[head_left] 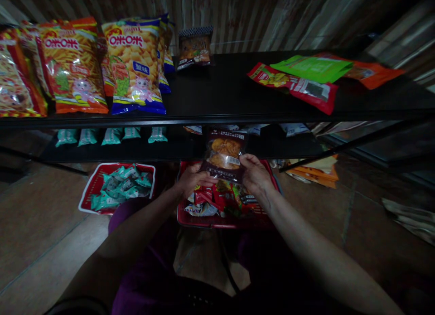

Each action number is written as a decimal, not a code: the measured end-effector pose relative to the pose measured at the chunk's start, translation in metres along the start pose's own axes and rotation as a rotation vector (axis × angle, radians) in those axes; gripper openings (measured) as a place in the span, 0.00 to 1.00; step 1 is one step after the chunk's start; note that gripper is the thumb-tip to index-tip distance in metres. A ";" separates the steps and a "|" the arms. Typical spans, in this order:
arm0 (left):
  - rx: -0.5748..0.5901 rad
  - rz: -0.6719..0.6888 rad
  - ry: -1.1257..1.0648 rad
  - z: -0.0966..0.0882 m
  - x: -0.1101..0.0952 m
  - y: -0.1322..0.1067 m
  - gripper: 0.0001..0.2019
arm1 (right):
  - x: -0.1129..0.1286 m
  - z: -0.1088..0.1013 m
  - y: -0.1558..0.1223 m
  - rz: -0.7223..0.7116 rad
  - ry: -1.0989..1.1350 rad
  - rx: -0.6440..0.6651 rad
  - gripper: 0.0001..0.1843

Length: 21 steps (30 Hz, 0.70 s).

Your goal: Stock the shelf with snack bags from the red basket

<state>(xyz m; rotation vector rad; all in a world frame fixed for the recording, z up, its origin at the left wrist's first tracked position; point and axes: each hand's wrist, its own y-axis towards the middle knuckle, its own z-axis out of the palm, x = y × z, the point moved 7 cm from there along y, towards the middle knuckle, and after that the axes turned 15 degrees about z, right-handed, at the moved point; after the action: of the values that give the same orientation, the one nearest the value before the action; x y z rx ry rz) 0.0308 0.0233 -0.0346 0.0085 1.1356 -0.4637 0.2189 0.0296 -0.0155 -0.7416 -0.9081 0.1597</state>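
Note:
Between my two hands is a dark brown snack bag [224, 152] with a clear window showing golden pieces inside. My left hand [194, 181] grips its lower left corner, fingers under the bottom edge. On the right side, my right hand [255, 172] pinches the bag with the thumb on its front. The bag is held above a red basket [210, 222], tilted up towards me in front of the lower shelf. Several snack packets [227, 197] in red and other colours lie in that basket, partly hidden by my hands and the bag.
The black upper shelf [210, 95] carries upright chip bags [136, 70] at left, a small brown bag [195, 47], and flat red, green and orange packets [306, 75] at right. Small teal packets [112, 136] line the lower shelf [84, 152]. A red-and-white basket [154, 183] stands left.

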 end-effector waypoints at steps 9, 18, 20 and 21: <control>-0.123 -0.011 -0.150 0.002 0.002 -0.002 0.08 | -0.006 -0.002 0.011 -0.015 0.074 -0.005 0.14; -0.041 -0.024 -0.310 0.028 0.017 -0.011 0.12 | -0.013 0.004 0.013 -0.075 0.043 0.012 0.14; -0.057 0.000 -0.281 0.029 0.018 -0.009 0.13 | -0.014 0.009 0.010 -0.085 0.033 0.026 0.15; -0.063 0.013 -0.269 0.029 0.018 -0.008 0.14 | -0.014 0.010 0.008 -0.088 0.030 0.029 0.16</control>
<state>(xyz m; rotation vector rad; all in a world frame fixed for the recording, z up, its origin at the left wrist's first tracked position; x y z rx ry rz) 0.0588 0.0026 -0.0361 -0.0991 0.8847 -0.4035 0.2038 0.0353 -0.0261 -0.6745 -0.9064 0.0839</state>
